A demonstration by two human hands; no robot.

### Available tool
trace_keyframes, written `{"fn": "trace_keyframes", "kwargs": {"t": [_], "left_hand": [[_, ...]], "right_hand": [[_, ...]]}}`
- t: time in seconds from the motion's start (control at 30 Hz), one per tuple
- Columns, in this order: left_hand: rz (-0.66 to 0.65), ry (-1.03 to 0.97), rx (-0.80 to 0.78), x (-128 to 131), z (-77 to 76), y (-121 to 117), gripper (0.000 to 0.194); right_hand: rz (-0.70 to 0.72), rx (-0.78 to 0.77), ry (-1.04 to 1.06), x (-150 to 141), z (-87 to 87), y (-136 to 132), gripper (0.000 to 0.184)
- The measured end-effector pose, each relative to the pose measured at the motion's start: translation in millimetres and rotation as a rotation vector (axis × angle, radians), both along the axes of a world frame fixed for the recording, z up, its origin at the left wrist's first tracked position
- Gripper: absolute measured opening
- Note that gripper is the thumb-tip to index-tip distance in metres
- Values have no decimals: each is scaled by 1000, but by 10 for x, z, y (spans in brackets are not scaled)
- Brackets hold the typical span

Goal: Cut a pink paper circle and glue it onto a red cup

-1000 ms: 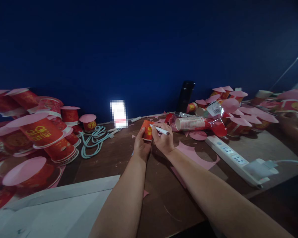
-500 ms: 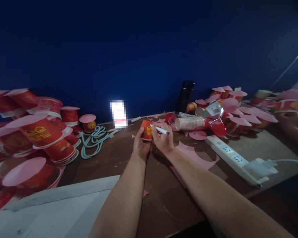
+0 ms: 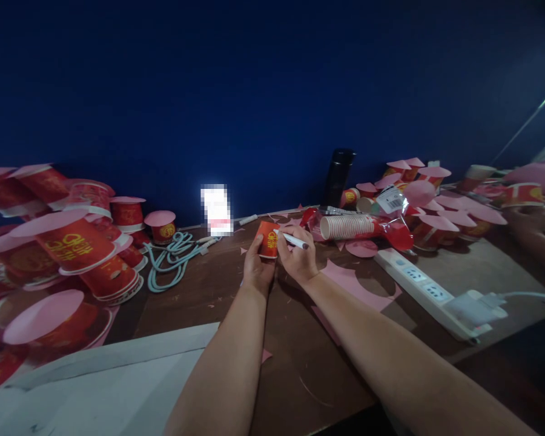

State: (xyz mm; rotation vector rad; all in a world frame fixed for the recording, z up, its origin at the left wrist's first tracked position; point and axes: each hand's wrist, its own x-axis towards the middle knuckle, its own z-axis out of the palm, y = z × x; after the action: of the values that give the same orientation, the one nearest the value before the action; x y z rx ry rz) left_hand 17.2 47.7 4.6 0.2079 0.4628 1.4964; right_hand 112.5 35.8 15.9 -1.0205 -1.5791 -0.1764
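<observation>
Pink-topped cups (image 3: pixel 78 242) crowd the left of the frame, the left hand (image 3: pixel 258 267) grasps a red cup (image 3: pixel 267 240) at the centre, the right hand (image 3: pixel 301 255) just beside it pinches a white marker (image 3: pixel 295 241), and a power strip (image 3: pixel 394 260) lies lower right.

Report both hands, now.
Left hand: closed, holding a cup.
Right hand: closed, holding a pen.

The area resembles a craft workshop: pink paper offcuts (image 3: pixel 352 283) lie on the brown surface (image 3: pixel 186 310); disc-topped red paper cups (image 3: pixel 72 247) crowd its left edge; a power strip (image 3: pixel 420 281) lies near its front edge.
</observation>
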Motion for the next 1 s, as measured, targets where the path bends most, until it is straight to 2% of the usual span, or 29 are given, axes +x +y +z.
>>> {"fn": "trace_keyframes", "kwargs": {"t": [0.1, 0.2, 0.33, 0.47, 0.6, 0.67, 0.87, 1.0], "left_hand": [[-22, -3, 6, -3, 17, -13, 17], [13, -3, -11, -5, 39, -26, 18], [46, 21, -15, -7, 77, -34, 20], [61, 43, -36, -11, 94, -34, 23], [69, -1, -71, -15, 86, -30, 22], [63, -34, -65, -13, 90, -33, 19], [19, -72, -55, -7, 119, -63, 20], [-27, -77, -28, -2, 111, -71, 21]], "right_hand": [[34, -21, -8, -6, 22, -31, 14], [64, -26, -15, -4, 41, -51, 20], [102, -75, 90, 14, 2, 0, 27], [206, -236, 323, 1, -76, 97, 34], [448, -501, 632, -72, -120, 148, 45], [549, -601, 699, -102, -138, 152, 48], [539, -603, 703, -104, -192, 144, 44], [603, -687, 762, -94, -136, 103, 40]]}}
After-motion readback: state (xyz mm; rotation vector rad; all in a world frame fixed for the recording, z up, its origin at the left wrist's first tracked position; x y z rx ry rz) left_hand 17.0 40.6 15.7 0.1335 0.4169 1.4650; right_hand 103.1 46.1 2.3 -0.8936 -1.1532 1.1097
